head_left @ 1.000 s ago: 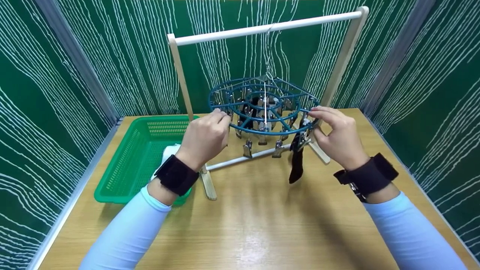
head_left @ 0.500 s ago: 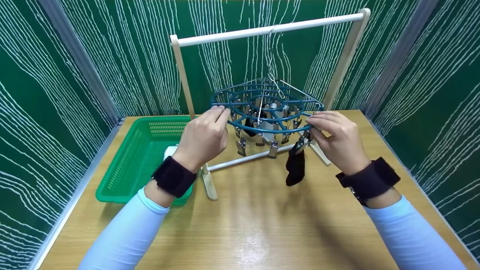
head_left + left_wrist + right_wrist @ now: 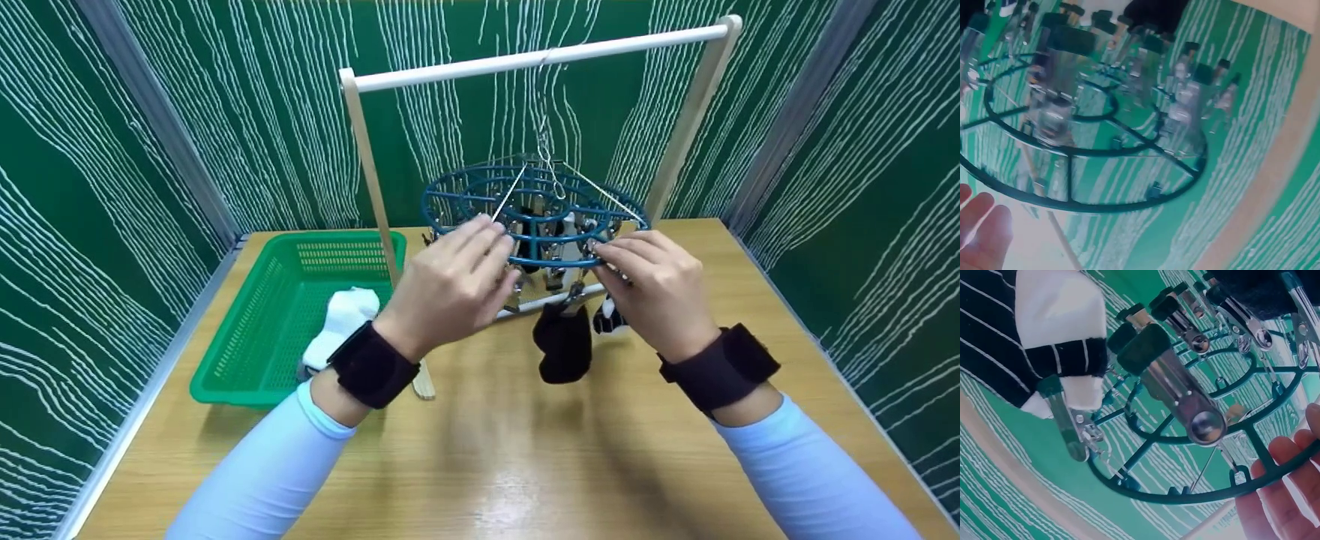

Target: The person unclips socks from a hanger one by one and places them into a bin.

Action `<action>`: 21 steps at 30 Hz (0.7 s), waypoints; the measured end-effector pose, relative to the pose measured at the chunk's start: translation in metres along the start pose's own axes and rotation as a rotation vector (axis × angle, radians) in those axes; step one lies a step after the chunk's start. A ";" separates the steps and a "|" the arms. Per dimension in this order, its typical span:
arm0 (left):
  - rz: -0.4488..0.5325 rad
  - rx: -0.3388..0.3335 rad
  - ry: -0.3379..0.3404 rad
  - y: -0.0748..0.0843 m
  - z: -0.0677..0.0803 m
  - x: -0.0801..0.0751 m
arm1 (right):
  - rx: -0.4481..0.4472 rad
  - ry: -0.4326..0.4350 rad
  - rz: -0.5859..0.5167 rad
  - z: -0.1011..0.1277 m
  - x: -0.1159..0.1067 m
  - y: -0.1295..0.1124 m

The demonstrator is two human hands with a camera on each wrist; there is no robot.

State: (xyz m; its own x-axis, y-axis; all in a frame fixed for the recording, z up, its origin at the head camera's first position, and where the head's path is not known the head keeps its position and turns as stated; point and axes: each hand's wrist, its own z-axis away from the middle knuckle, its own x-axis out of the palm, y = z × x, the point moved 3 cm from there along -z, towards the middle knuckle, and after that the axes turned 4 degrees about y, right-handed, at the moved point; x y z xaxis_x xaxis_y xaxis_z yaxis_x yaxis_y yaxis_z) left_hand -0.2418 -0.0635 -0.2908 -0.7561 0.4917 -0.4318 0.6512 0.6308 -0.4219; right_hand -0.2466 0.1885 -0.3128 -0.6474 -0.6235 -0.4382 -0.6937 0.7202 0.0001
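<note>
A round blue clip hanger [image 3: 534, 238] hangs by a wire hook from a wooden rail [image 3: 540, 56]. My right hand [image 3: 622, 259] grips its front-right rim, with the fingers [image 3: 1280, 506] curled under the ring [image 3: 1185, 495]. My left hand [image 3: 480, 247] reaches to the front-left rim with straight fingers [image 3: 985, 225] that lie just beside the ring [image 3: 1100, 152] and hold nothing. A black sock [image 3: 562, 341] hangs from a front clip between my hands. A black-and-white striped sock [image 3: 607, 319] hangs right of it and shows close up in the right wrist view [image 3: 1044, 332].
A green basket [image 3: 247, 330] stands on the left of the wooden table [image 3: 525, 450], with white socks [image 3: 341, 319] inside. The rack's foot [image 3: 424, 386] lies beside the basket. Green patterned walls close in the table on three sides.
The hanger has turned, carrying the black sock from the right side to the front middle. Both hands moved inward along the rim, and the left hand's fingers have straightened off it.
</note>
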 end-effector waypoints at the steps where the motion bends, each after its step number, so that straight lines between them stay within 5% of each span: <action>1: -0.001 0.015 -0.005 0.003 -0.001 0.001 | -0.004 0.007 0.004 0.000 0.001 -0.002; 8: -0.049 0.045 -0.056 0.013 -0.004 0.006 | -0.033 0.020 0.046 -0.003 0.008 -0.014; 21: -0.121 0.038 0.004 0.005 0.002 0.010 | -0.046 0.097 0.006 -0.005 0.009 -0.030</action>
State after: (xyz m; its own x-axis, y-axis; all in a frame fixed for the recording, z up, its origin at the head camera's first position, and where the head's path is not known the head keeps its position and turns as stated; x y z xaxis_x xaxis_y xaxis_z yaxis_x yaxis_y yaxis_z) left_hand -0.2462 -0.0564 -0.2992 -0.8293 0.4162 -0.3729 0.5575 0.6625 -0.5003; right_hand -0.2332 0.1594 -0.3120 -0.6778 -0.6471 -0.3489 -0.7018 0.7109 0.0448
